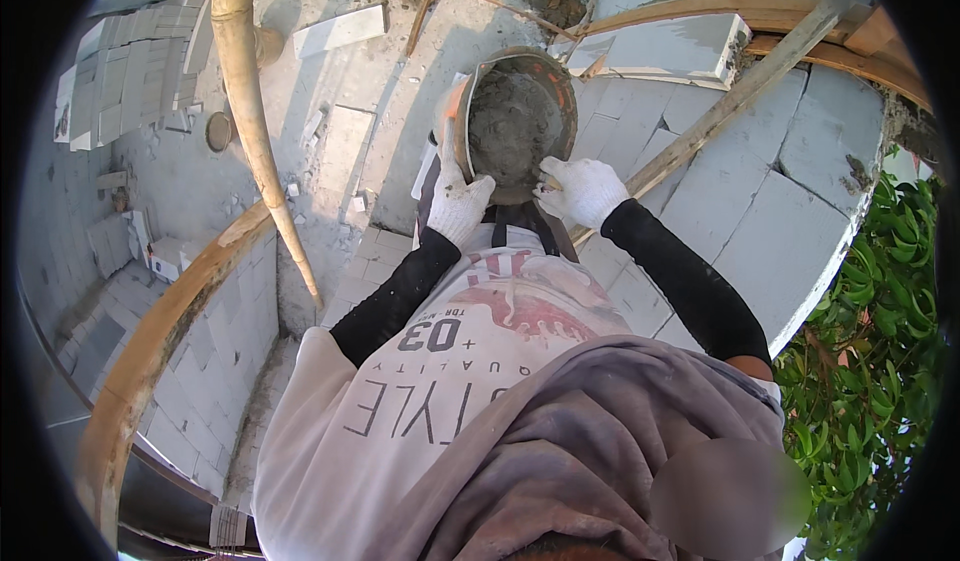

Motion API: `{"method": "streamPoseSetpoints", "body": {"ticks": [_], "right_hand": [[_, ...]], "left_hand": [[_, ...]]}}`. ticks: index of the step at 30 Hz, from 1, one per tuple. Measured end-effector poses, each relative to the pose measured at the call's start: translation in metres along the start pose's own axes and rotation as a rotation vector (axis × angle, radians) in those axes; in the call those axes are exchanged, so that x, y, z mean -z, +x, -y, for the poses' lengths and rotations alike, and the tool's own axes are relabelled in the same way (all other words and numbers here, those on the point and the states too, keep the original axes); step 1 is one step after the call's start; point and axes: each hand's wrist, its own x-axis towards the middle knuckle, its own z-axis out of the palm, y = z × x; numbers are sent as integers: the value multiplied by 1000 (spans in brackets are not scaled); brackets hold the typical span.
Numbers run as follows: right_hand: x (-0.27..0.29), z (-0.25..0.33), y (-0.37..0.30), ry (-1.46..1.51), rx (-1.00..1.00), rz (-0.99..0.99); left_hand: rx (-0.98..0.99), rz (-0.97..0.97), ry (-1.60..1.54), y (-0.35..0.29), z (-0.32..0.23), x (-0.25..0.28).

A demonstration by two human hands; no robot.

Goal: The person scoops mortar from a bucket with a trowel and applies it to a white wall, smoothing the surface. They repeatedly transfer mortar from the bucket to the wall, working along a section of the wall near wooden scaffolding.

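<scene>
**Both gloved hands grip a bucket of wet mortar above a block wall**

The left hand (pixel 457 204) and the right hand (pixel 582 190), both in white knit gloves over black sleeves, hold a round bucket (pixel 560 101) in front of the person's chest. The left fingers are curled tight over the near-left edge of the rim; the right fingers are closed on the near-right edge, with the thumb lying along the rim. The bucket is dark and worn, smeared with dried grey crust, and an orange patch shows on its left outer side. It is tilted toward the camera, so its mouth shows as a wide oval. Inside lies grey mortar (pixel 512 126), lumpy and wet-looking, filling most of the bucket.

The bucket hangs over the inner edge of a curved wall of pale grey blocks (pixel 740 211). A wooden plank (pixel 740 96) lies slanted across the blocks just right of the bucket. A bamboo pole (pixel 250 111) rises at the left, well apart from the hands. Green leaves (pixel 880 331) crowd the far right, outside the wall.
</scene>
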Motion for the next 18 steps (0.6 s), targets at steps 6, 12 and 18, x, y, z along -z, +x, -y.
{"method": "streamPoseSetpoints", "body": {"ticks": [6,12,18], "right_hand": [[-12,-7,-22,66,-38,-49],[-15,-8,-34,118,-99,-165],[4,-4,-44,180,-198,-233]], "left_hand": [[-34,-20,-220,-2,-1,-6],[-70,-58,-291,9,14,1],[63,10,-449,26,9,11]]}}
